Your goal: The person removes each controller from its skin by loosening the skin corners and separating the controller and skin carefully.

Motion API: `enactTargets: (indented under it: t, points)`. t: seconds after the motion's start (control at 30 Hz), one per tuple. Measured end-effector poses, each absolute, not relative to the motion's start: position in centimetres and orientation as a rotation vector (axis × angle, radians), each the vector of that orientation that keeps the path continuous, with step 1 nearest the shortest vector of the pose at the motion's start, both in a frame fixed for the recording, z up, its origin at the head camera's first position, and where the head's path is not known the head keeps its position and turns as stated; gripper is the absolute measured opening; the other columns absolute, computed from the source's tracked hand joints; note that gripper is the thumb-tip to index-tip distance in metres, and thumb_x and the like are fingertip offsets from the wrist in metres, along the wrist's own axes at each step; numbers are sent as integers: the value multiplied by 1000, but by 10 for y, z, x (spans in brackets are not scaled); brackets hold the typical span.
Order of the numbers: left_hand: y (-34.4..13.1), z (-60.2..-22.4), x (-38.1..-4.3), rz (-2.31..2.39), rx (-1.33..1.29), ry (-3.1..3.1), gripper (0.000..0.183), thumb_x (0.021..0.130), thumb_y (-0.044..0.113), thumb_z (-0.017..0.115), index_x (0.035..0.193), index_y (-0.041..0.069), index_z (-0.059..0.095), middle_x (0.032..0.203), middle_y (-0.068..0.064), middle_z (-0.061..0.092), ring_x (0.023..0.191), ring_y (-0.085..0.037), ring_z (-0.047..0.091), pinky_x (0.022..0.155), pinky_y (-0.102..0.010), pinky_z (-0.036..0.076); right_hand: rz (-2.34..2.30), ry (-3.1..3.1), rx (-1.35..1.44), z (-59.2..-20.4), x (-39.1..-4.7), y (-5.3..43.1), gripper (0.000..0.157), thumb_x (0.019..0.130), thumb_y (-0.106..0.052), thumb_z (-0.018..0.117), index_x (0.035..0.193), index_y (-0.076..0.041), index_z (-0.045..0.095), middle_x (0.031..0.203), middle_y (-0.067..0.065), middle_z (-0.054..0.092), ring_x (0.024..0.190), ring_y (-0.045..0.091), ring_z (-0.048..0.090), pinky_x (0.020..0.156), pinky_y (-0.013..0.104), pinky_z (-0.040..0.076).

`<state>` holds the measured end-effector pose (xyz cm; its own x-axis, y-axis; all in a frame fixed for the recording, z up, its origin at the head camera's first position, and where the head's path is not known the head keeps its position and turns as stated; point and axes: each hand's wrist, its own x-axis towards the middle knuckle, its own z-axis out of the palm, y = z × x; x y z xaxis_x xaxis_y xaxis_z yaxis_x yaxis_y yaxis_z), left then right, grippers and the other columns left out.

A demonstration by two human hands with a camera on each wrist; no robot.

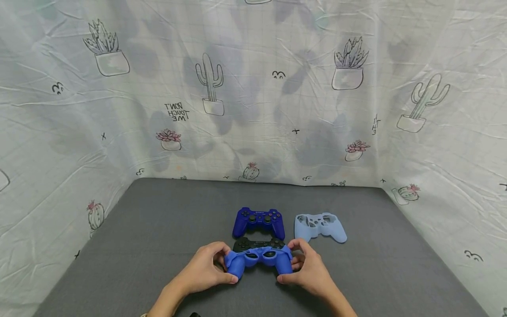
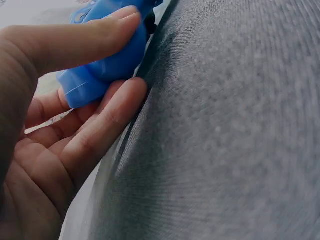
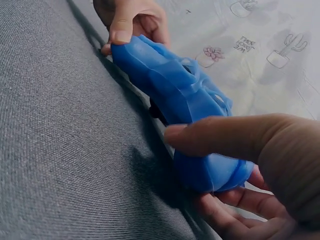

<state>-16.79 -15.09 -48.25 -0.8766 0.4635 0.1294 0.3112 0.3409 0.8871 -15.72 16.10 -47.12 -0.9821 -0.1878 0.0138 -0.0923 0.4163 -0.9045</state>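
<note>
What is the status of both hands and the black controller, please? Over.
Left hand and right hand gripping blue cover. Black controller partly inside, far edge exposed. Dark-blue controller close behind, could crowd it.

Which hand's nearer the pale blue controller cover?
Right. In the head view, the right hand is just below the pale blue cover, holding one end of the bright blue cover; the left hand is farther left, holding the other end.

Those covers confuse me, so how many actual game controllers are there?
2: a dark blue controller on the gray table, and a black controller nearer the person, partly hidden by the blue cover. No others show.
</note>
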Motion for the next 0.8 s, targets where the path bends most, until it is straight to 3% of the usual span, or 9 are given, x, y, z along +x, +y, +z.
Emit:
enactTargets:
  t: [0.47,0.8]
  points:
    - [-154,-481,-168,1597,683,2398,41,72,26,90,99,10,63,76,1,64,64,-16,66,59,-30,55,-1714,2487,-200,-470,-156,160,74,56,-14,98,114,-8,51,107,10,59,79,22,64,64,33,54]
    - [-154,-477,-168,1479,705,2493,38,72,33,90,95,15,65,72,8,64,64,-11,61,60,-27,47,-1702,2497,-184,-467,-156,160,75,57,-13,97,116,-7,51,102,11,62,79,22,64,64,33,54]
